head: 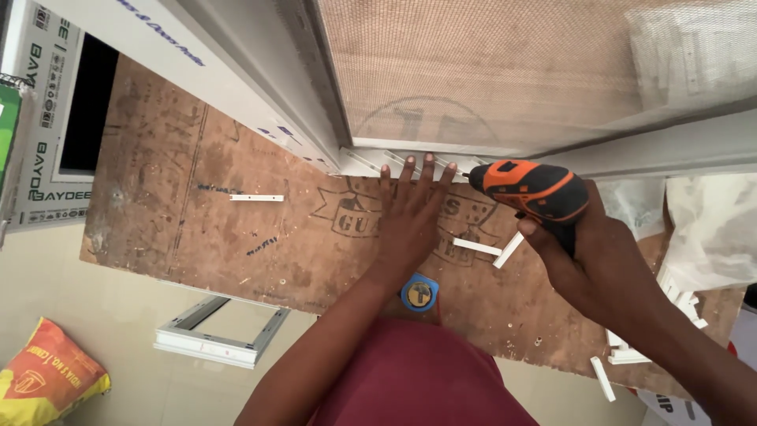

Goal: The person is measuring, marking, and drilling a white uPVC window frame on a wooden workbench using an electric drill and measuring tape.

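Plywood bench [197,229], one drill [536,192], two hands [410,217]

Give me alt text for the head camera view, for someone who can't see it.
Seen from above, a right hand holds an orange and black drill against a white window frame with mesh, while the left hand lies flat beside it on a worn plywood board scattered with short white strips.

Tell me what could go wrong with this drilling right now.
The left hand lies flat with its fingertips right beside the tip of the orange cordless drill in the right hand; a slip could likely hit them. Loose white strips on the plywood board might shift underhand.
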